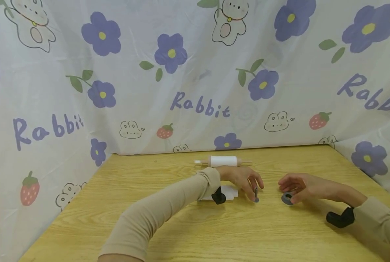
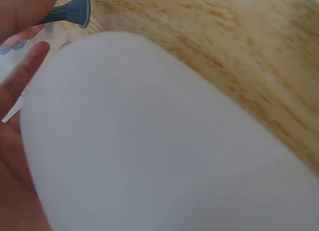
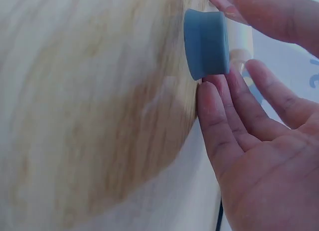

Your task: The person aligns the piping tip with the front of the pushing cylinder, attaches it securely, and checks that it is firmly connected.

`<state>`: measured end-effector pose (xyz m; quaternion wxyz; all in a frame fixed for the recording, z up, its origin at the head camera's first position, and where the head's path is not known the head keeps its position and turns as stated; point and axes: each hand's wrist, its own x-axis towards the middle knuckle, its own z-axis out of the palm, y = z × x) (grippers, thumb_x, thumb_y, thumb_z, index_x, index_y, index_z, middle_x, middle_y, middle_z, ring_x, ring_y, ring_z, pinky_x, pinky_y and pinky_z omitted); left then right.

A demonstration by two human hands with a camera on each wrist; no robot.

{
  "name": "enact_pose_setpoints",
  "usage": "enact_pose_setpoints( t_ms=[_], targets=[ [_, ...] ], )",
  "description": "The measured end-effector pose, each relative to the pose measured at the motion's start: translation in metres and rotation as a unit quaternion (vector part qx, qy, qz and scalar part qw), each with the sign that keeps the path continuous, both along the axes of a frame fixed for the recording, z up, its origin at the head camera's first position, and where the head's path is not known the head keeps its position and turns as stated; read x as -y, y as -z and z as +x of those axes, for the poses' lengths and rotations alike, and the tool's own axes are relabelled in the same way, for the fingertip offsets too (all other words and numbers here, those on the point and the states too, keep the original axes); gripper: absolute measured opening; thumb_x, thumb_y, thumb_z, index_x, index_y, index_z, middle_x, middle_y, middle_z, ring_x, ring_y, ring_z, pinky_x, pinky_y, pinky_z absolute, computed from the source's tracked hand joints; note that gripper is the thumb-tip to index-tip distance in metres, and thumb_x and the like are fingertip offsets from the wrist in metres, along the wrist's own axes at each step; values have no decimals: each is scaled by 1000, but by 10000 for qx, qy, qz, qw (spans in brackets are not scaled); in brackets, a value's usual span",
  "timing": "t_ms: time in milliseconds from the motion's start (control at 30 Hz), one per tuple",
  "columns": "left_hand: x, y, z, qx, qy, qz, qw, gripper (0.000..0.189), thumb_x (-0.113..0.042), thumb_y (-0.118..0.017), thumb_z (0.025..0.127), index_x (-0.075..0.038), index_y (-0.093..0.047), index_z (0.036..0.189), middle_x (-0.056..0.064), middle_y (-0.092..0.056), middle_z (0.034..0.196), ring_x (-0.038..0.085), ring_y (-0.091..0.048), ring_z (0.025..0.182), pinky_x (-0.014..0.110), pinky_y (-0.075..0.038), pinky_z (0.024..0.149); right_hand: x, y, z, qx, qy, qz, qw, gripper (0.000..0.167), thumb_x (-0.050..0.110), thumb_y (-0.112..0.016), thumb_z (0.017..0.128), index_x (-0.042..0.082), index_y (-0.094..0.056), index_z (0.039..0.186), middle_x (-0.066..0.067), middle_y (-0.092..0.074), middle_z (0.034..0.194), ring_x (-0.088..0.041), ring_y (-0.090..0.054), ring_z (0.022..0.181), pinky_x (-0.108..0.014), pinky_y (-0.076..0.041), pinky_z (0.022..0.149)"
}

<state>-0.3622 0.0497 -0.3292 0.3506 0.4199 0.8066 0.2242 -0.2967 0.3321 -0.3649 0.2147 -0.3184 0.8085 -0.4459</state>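
Note:
My left hand (image 1: 244, 179) pinches a small blue-grey stem with a flared, trumpet-like foot (image 2: 76, 10), low over the wooden table. Much of that stem is covered by the fingers. To the right, a short blue-grey ring (image 3: 207, 44) with flared rims and an open centre lies between the thumb and fingers of my right hand (image 1: 304, 187). The thumb overlaps the ring's near right side in the head view, and in the right wrist view a fingertip meets its lower edge. A gap separates the two hands.
A rolling pin with a white barrel (image 1: 223, 161) lies at the table's back. White rolled or rounded pieces (image 1: 230, 190) sit behind the left wrist. A large white rounded shape (image 2: 149, 136) fills the left wrist view. Printed rabbit cloth (image 1: 132, 72) hangs behind the wooden table (image 1: 195, 233).

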Motion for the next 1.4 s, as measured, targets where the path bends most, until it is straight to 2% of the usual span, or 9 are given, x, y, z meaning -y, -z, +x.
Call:
enact_pose_setpoints(
  t_ms=[167,333,533,867,967,1067,1233,1333,1400],
  targets=[
    [-2,1,-1,-308,102,-95,9994,39,-13,-82,82,-8,-68,118,-3,-70,100,4,-62,94,16,-50,82,2,0,1,-54,121,163,9998,59,11,-70,91,-13,-43,137,-33,-52,136,1,-59,115,-17,-48,94],
    [-6,5,0,-500,178,-140,9985,30,-15,-83,82,-10,-72,109,-5,-72,94,3,-64,89,15,-50,79,5,2,2,-271,6,238,9993,53,11,-74,89,-10,-51,132,-27,-58,130,2,-59,112,-18,-49,92],
    [-7,9,2,-426,109,-76,9990,18,-11,-82,83,-8,-75,99,-2,-73,88,4,-64,81,15,-49,74,8,5,3,-419,-101,157,9989,46,9,-74,88,-9,-55,126,-24,-60,123,-2,-60,107,-20,-50,88],
    [-6,11,-1,-335,132,86,9993,11,-8,-78,86,-5,-74,95,1,-73,87,5,-62,76,15,-49,72,12,5,2,-633,193,346,9972,30,13,-72,91,-1,-64,116,-11,-67,111,-4,-62,98,-21,-51,83],
    [-5,8,-3,-289,67,158,9994,10,-8,-77,87,-4,-72,95,1,-73,88,5,-60,75,17,-48,69,12,3,0,-683,349,387,9963,30,14,-71,92,-1,-65,117,-13,-67,113,-3,-63,99,-21,-51,83],
    [-1,2,-6,-310,-1,272,9992,8,-8,-75,88,-6,-71,94,0,-74,89,8,-59,74,22,-49,69,13,-3,-1,-674,678,457,9944,34,18,-69,94,-1,-63,121,-14,-67,119,-1,-62,101,-21,-52,84],
    [9,-15,-12,-247,-297,483,9981,7,-13,-74,90,-9,-68,92,-1,-74,91,11,-66,82,33,-56,82,20,-17,-2,-480,1391,149,9890,45,24,-67,96,-2,-57,131,-17,-62,128,-2,-62,106,-24,-52,89],
    [18,-23,-13,-185,-508,586,9968,11,-15,-74,90,-9,-65,91,0,-72,89,16,-66,86,39,-56,89,26,-21,-3,-412,1648,-108,9854,48,27,-63,98,1,-54,137,-21,-56,138,-9,-62,113,-36,-50,100],
    [24,-28,-14,-272,-557,653,9959,10,-15,-73,91,-9,-65,91,0,-70,87,20,-65,86,42,-55,90,31,-23,-3,-349,1773,-227,9833,49,31,-61,100,4,-52,140,-22,-51,144,-16,-60,119,-47,-45,106]
  ],
)
